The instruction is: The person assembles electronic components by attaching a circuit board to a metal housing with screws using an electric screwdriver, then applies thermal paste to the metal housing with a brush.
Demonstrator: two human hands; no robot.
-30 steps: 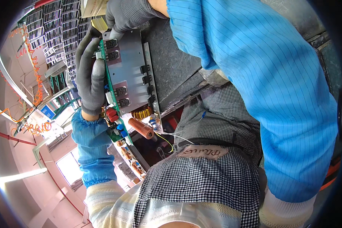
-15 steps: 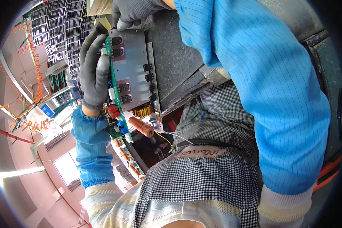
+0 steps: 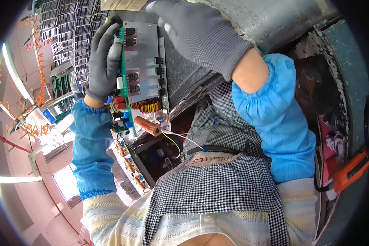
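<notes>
My left hand (image 3: 104,61), in a grey glove, grips the edge of a green circuit board (image 3: 126,88) that stands tilted on its side. Fixed along the board is a flat silver heat sink (image 3: 141,61) with several black components on it. At the board's lower end are a copper-coloured coil (image 3: 147,126), a yellow-wound coil (image 3: 147,107) and loose white and yellow-green wires (image 3: 177,143). To the right of the board, my gloved right hand (image 3: 201,35) is raised, fingers stretched left and thumb apart. It holds nothing that I can see and is apart from the board.
Beyond the board is a cardboard box (image 3: 125,5). A dark worktop (image 3: 184,74) runs under and right of the board. Stacked black-and-white parts (image 3: 71,33) fill the upper left. At the lower right is an orange tool (image 3: 350,172). More coils (image 3: 129,164) sit left of my apron.
My right hand has pulled back from the board's far end toward the right, its forearm drawing in. The board has shifted slightly up in view, still in my left hand.
</notes>
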